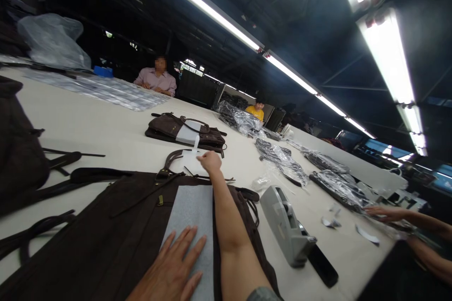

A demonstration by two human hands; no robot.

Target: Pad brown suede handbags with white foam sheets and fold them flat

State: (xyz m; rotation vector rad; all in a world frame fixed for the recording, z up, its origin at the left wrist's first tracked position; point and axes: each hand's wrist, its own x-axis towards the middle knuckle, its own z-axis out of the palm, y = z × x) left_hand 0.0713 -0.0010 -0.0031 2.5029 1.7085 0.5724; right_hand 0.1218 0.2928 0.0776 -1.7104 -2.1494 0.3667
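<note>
A large dark brown bag [141, 225] lies flat in front of me, with a grey-white paper strip [192, 202] running down its middle. My left hand [180, 263] rests on that paper, fingers spread. Beyond the bag's top edge, my right hand [211, 162] reaches past the looped handle [171, 160], its fingers closed at the edge of a white sheet [190, 162]. A narrow, pale, ribbed strip [196, 143] stands up from the sheet; its kind is unclear. Just behind lies a folded brown bag [165, 127] with a paper band around it.
Right of the bag stands a grey tape dispenser [287, 225], beside a black phone [323, 265]. Plastic-wrapped dark bags [339, 188] lie along the right. Another person's hands [386, 213] work there. More brown bags [17, 150] are at left; two people sit farther back.
</note>
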